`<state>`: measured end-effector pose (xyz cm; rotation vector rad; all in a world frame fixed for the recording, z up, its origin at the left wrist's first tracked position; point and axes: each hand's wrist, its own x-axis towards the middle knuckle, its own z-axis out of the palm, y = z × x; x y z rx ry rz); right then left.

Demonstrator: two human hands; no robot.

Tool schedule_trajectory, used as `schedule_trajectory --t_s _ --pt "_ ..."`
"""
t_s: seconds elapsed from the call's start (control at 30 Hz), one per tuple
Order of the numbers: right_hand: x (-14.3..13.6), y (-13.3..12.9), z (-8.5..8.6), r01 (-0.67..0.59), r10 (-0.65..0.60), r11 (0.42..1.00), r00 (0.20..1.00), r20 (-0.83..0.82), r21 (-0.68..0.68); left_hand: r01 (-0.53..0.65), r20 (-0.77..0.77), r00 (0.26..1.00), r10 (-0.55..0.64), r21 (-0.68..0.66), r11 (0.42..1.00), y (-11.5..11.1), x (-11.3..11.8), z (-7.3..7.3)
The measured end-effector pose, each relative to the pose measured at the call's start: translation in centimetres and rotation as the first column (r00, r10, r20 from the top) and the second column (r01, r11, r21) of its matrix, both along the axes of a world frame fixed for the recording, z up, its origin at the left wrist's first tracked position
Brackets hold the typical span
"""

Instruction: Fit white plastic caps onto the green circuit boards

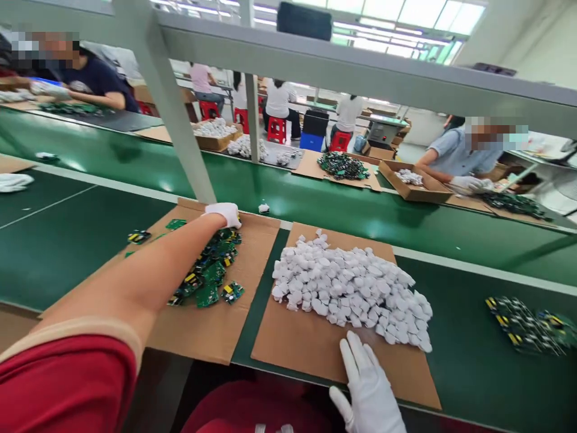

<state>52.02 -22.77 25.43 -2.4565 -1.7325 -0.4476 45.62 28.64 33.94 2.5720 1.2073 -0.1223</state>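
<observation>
My left hand (225, 214), in a white glove, reaches to the far end of a pile of green circuit boards (211, 279). Its fingers curl downward around a board there, a bit of yellow showing at the fingertips; most of that board is hidden. The pile lies on a cardboard sheet (207, 343), partly behind my forearm. On a second cardboard sheet (288, 343) is a heap of small white pieces (347, 282). My gloved right hand (367, 385) is open near that sheet's front edge, fingers stretched toward the heap, holding nothing.
More circuit boards (518, 325) lie on the green bench at right. Behind runs a green belt (315, 207) carrying a small white piece (264, 208). A grey metal post (166, 102) rises beyond the left sheet. Co-workers sit across the belt beside a cardboard box (415, 187).
</observation>
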Motion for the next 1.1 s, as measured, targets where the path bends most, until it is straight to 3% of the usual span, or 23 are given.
schedule_trajectory --t_s 0.1,0.17,0.23,0.3,0.33,0.4,0.5,0.57,0.6,0.7,0.73,0.87,1.0,1.03,1.1 --pt "-0.8 -0.3 1.2 0.032 -0.034 0.996 0.999 -0.02 -0.085 -0.054 -0.015 0.998 0.056 0.078 0.995 -0.4 0.5 0.6" --pt "-1.1 0.0 1.5 -0.082 0.07 0.986 0.994 -0.086 -0.147 -0.091 0.152 0.986 0.072 0.118 0.989 -1.8 0.5 1.4" --pt "-1.2 0.3 1.7 -0.223 0.196 0.957 0.968 -0.156 -0.184 -0.1 0.464 0.883 0.078 0.022 0.995 -4.5 0.3 2.4" --pt "-1.0 0.4 1.8 -0.169 0.142 0.968 0.978 -0.154 -0.183 0.066 0.697 0.702 0.149 -0.271 0.96 -8.4 -0.3 3.3" --pt "-0.9 0.4 1.8 -0.07 0.048 0.983 0.99 -0.132 -0.171 0.205 0.728 0.652 0.211 -0.437 0.876 -10.7 -0.9 3.7" --pt "-0.9 0.3 1.9 0.064 -0.08 0.987 0.991 -0.107 -0.145 0.382 0.692 0.633 0.348 -0.67 0.637 -15.6 -2.2 3.8" --pt "-1.3 0.4 1.9 -0.121 0.087 0.976 0.978 -0.187 -0.181 0.459 0.511 0.732 0.451 -0.859 0.227 -22.3 -4.3 2.5" --pt "-1.1 0.4 2.1 -0.184 0.141 0.962 0.967 -0.21 -0.201 0.449 0.41 0.784 0.465 -0.893 0.03 -25.7 -5.1 0.8" --pt "-0.9 0.3 2.2 -0.137 0.099 0.97 0.977 -0.189 -0.199 0.435 0.364 0.795 0.485 -0.9 -0.039 -27.0 -5.3 -0.1" --pt "-0.3 -0.1 2.5 0.085 -0.102 0.983 0.99 -0.1 -0.161 0.395 0.237 0.782 0.576 -0.904 -0.164 -29.5 -5.2 -2.3" --pt "-0.3 -0.1 2.5 0.081 -0.098 0.983 0.991 -0.096 -0.163 0.385 0.199 0.774 0.601 -0.902 -0.196 -30.0 -5.0 -2.8" --pt "-1.0 0.0 2.3 -0.148 0.117 0.967 0.981 -0.155 -0.207 0.397 0.12 0.756 0.643 -0.866 -0.305 -30.9 -4.5 -3.7" --pt "-0.8 -0.1 2.0 0.079 -0.086 0.99 0.995 -0.053 -0.114 0.452 0.135 0.748 0.65 -0.821 -0.349 -30.9 -4.6 -3.7" --pt "-0.8 -0.1 1.9 0.089 -0.093 0.991 0.995 -0.041 -0.101 0.453 0.131 0.747 0.652 -0.819 -0.354 -30.9 -4.7 -3.7" --pt "-1.0 0.0 1.7 -0.015 0.01 0.994 0.999 -0.041 -0.108 0.442 0.118 0.749 0.652 -0.821 -0.36 -31.0 -4.8 -3.8"
